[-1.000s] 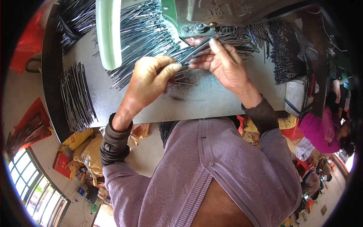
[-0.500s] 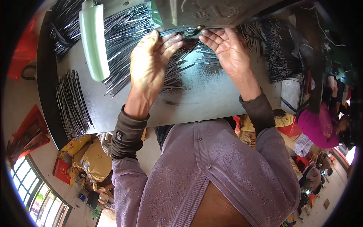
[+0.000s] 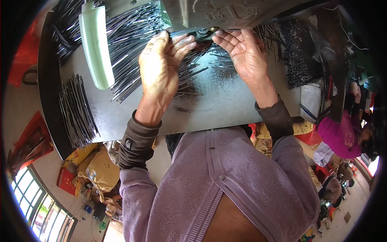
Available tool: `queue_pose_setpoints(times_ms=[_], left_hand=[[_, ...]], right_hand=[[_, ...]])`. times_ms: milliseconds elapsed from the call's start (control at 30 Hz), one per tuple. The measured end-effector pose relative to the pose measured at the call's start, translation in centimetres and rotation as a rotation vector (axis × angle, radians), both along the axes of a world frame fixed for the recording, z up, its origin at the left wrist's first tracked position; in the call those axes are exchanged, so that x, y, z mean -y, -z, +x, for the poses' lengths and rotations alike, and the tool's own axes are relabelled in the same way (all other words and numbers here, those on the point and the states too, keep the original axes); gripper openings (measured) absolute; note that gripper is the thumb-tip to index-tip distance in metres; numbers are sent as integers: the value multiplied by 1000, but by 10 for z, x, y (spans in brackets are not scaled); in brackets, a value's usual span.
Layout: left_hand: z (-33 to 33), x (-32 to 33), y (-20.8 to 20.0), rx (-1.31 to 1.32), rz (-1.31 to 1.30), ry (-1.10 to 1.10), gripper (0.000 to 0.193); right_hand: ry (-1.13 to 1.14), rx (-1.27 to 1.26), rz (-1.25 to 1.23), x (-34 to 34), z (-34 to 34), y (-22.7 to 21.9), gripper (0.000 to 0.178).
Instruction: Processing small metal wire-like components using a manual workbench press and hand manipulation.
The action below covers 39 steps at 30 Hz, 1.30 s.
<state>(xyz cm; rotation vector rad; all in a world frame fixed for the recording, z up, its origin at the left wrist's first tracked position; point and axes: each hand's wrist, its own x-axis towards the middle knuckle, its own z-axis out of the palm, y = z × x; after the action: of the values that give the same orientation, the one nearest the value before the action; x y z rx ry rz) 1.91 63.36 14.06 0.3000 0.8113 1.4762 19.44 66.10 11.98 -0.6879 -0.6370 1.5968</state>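
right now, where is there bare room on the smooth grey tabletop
The smooth grey tabletop is mostly bare along its near edge, between the left sheaf of thin black strips and the whitish box. Crowded: the heaped dark strips near the left hand and right hand, by the grey metal machine.

Left hand (image 3: 160,68) at 11 o'clock, right hand (image 3: 250,60) at 1, both at the machine (image 3: 229,14) at 12; grip partly hidden. Dark strips (image 3: 76,113) lie on the bench (image 3: 129,117) at 9 o'clock.

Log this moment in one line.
left hand: at near edge of machine, grip unclear | right hand: likewise | thin dark strips: spread across metal table
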Motion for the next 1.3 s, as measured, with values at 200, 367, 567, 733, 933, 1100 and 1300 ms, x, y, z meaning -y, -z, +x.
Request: queue_pose_setpoints(times_ms=[200,367,567,733,933,1100,1300], left_hand=[[-4,0,4,-14,-39,-13,17],[-3,-1,8,-11,-25,-42,16],[0,-1,3,8,6,-48,15],[1,-1,4,-7,-24,-55,15],[0,-4,7,-107,33,-33,17],[-8,-8,14,-218,100,15,21],[-23,-22,13,-75,82,175,15]], right_hand=[[-5,14,17,0,-4,6,32],[13,40,5,2,-6,2,31],[22,7,12,2,-4,0,31],[32,2,-20,1,-5,7,31],[29,-46,-25,2,-3,13,30],[34,-62,-7,4,-6,16,28],[-276,232,-155,22,34,-11,31]])
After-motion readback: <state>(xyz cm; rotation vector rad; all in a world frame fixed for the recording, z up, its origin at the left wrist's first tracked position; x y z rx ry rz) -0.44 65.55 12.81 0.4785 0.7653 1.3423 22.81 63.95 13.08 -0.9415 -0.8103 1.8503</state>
